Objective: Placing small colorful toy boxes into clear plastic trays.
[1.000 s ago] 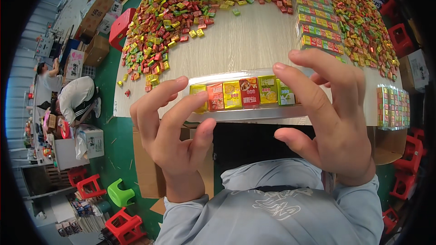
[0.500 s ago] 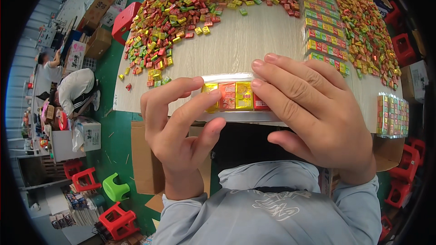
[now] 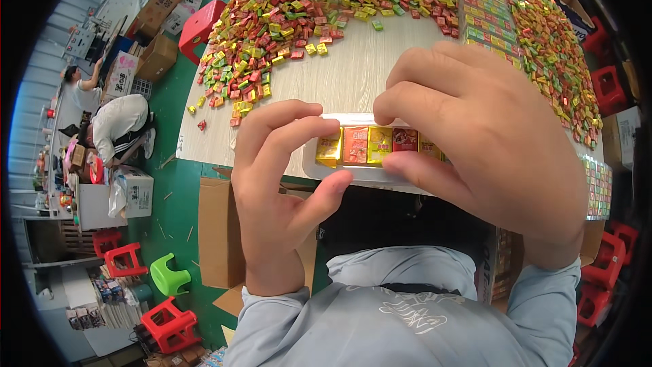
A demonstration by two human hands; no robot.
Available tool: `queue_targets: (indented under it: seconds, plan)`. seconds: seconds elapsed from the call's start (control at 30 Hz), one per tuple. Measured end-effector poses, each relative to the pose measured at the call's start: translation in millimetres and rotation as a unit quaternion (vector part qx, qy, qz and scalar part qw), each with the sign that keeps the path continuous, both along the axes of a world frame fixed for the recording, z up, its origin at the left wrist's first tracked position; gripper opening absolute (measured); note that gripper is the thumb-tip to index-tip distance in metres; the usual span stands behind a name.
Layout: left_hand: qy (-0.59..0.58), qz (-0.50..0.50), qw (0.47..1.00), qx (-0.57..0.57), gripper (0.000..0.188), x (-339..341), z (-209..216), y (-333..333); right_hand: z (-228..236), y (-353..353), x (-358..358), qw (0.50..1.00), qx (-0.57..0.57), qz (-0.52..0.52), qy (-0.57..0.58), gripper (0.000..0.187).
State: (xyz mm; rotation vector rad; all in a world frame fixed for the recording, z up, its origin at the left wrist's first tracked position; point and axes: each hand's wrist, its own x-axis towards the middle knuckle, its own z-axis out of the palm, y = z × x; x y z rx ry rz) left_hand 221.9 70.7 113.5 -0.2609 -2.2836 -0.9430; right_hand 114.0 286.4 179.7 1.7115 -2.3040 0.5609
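Head view, tray: the clear plastic tray [image 3: 311,165] lay at the counter's [image 3: 350,71] near edge, between both hands, one row of small wrapped blocks [image 3: 379,145] in it.
Left hand [image 3: 293,156]: partly open, fingers curled, thumb well parted; index tip over the leftmost yellow block. No block in its grip; firm hold on tray, couldn't tell.
Right hand [image 3: 441,119]: half curled across the tray, thumb at the near side, index at the far side. Couldn't tell if it gripped tray or block.
Why so: left probably steadied the end; single row likely due to narrow tray; near edge suited reach.
Loose stock: left heap [image 3: 285,20] and right heap [image 3: 553,47], filled trays [image 3: 483,17] between.
In the way: right hand hid the tray's right end.
Around: open cardboard box [image 3: 221,231] below the counter, green stool [image 3: 170,276] on the floor.
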Motion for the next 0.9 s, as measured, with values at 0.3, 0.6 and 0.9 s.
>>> queue_targets:
  seconds: [0.3, 0.6, 0.9]
  plan:
    - [-0.056, -0.037, 0.998, -0.015, 0.041, -1, 22, -7, 30, -11, 14, 0.999, 0.046, -0.024, -0.002, 0.027]
    - [-0.075, -0.037, 0.996, 0.012, 0.040, -1, 24, -6, 42, -20, 17, 0.994, 0.102, -0.041, 0.013, 0.022]
    - [-0.058, -0.036, 0.997, 0.022, 0.039, -1, 14, -6, 47, -24, 21, 0.987, 0.132, -0.025, 0.086, 0.014]
